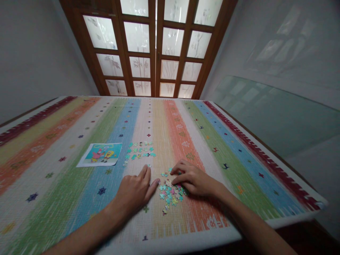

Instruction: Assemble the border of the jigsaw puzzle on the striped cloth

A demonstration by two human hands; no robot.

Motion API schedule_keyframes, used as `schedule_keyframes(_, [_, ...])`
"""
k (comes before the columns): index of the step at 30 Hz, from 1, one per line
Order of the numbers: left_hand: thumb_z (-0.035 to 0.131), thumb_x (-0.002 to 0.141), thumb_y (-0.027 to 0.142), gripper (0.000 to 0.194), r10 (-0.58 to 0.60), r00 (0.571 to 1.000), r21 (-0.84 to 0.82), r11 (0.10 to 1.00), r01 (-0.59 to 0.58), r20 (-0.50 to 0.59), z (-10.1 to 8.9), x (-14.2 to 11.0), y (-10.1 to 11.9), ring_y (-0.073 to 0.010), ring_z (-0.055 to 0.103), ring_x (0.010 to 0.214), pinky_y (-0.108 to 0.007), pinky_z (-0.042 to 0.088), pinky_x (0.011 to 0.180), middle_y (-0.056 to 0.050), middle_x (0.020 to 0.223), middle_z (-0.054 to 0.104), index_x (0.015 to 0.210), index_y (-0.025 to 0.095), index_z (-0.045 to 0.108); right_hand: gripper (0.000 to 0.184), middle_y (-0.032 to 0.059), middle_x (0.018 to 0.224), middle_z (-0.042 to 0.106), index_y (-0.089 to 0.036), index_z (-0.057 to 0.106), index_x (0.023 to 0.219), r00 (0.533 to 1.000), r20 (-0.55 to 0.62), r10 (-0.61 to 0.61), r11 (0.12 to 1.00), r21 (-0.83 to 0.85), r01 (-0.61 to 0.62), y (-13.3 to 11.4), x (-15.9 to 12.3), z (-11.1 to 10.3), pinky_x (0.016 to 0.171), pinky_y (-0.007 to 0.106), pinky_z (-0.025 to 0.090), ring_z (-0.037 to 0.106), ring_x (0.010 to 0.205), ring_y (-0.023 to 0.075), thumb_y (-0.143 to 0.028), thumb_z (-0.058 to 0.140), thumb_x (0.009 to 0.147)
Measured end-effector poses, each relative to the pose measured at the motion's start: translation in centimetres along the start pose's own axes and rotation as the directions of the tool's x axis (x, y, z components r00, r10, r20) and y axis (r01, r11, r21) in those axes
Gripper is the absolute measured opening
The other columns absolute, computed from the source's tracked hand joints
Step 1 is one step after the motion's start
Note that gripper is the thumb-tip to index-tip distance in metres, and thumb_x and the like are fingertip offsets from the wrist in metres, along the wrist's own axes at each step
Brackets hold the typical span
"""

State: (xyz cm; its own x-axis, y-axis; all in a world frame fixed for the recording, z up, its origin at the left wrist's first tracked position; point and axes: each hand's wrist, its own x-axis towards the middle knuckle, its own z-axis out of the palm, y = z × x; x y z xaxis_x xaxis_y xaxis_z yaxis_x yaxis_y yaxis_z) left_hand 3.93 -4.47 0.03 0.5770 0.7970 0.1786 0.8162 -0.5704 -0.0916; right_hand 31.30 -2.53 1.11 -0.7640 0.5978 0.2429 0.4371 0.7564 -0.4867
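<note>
Loose jigsaw pieces are gathered in a small heap on the cloth-covered tabletop, between and in front of the two hands. Over the far right edge of the heap the fingers of the right hand are curled downward; whether a piece is gripped cannot be told, as the fingertips are hidden. The left hand is laid low, its fingers extended and its thumb held apart, with nothing seen to be gripped; a single piece is seen at its fingertips, below the laid-out rows.

Such thin pieces are best slid free of the heap, then pinched by their edges, with gaps left between neighbours and the printed sides turned up. A light touch is advised, so that the woven-looking cloth is not rucked.

Knobbed, notched outlines are shown by the pieces, mostly teal with pink and yellow. Beside the rows, a printed paper sheet is laid flat.
</note>
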Motion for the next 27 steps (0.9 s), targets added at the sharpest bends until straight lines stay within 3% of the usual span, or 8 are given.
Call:
schedule_keyframes(4, [0.034, 0.11, 0.044, 0.05, -0.047, 0.998, -0.102, 0.994, 0.042, -0.051, -0.1, -0.12, -0.13, -0.0238, 0.073, 0.066, -0.034, 0.05, 0.051, -0.024, 0.133, 0.068, 0.126, 0.009, 0.065, 0.034, 0.0089, 0.11, 0.07, -0.023, 0.08, 0.101, 1.0, -0.004, -0.001, 1.0, 0.0, 0.001, -0.04, -0.02, 0.0, 0.096, 0.041, 0.052, 0.06, 0.109, 0.022, -0.001, 0.057, 0.09])
schedule_keyframes(11, [0.033, 0.11, 0.042, 0.049, 0.072, 0.997, -0.117, 0.99, -0.073, -0.016, -0.17, -0.15, 0.18, -0.0227, 0.075, 0.069, -0.034, 0.055, 0.056, -0.02, 0.135, 0.068, 0.124, 0.01, 0.068, 0.034, 0.0092, 0.109, 0.07, -0.022, 0.08, 0.101, 1.0, -0.015, -0.014, 1.0, 0.004, 0.014, -0.06, -0.02, 0.09, 0.094, 0.039, 0.052, 0.06, 0.108, 0.0219, -0.002, 0.055, 0.092])
schedule_keyframes(16, [0.033, 0.11, 0.047, 0.052, -0.004, 1.0, -0.046, 0.999, 0.004, 0.005, -0.17, -0.08, 0.04, -0.0233, 0.075, 0.071, -0.032, 0.051, 0.054, -0.023, 0.134, 0.069, 0.121, 0.009, 0.068, 0.033, 0.0096, 0.109, 0.07, -0.022, 0.08, 0.102, 1.0, -0.012, -0.016, 1.0, 0.001, 0.016, -0.13, -0.01, 0.1, 0.094, 0.04, 0.052, 0.059, 0.108, 0.0221, -0.002, 0.054, 0.093])
schedule_keyframes(20, [0.031, 0.11, 0.049, 0.055, -0.071, 0.996, 0.01, 0.997, 0.072, -0.05, -0.21, -0.07, -0.12, -0.0206, 0.071, 0.062, -0.029, 0.045, 0.05, -0.024, 0.126, 0.072, 0.117, 0.01, 0.068, 0.032, 0.0085, 0.109, 0.07, -0.023, 0.079, 0.101, 1.0, -0.01, -0.009, 1.0, 0.004, 0.01, -0.11, -0.03, 0.05, 0.094, 0.04, 0.052, 0.059, 0.108, 0.0216, -0.004, 0.055, 0.093])
schedule_keyframes(27, [0.026, 0.109, 0.052, 0.062, -0.207, 0.978, -0.057, 0.977, 0.205, -0.033, -0.13, -0.07, -0.28, -0.0238, 0.068, 0.058, -0.031, 0.041, 0.047, -0.029, 0.116, 0.072, 0.111, 0.007, 0.069, 0.032, 0.0098, 0.109, 0.07, -0.022, 0.079, 0.101, 1.0, -0.003, -0.017, 1.0, -0.01, 0.017, -0.17, 0.08, -0.03, 0.094, 0.04, 0.052, 0.059, 0.107, 0.0223, -0.004, 0.054, 0.094])
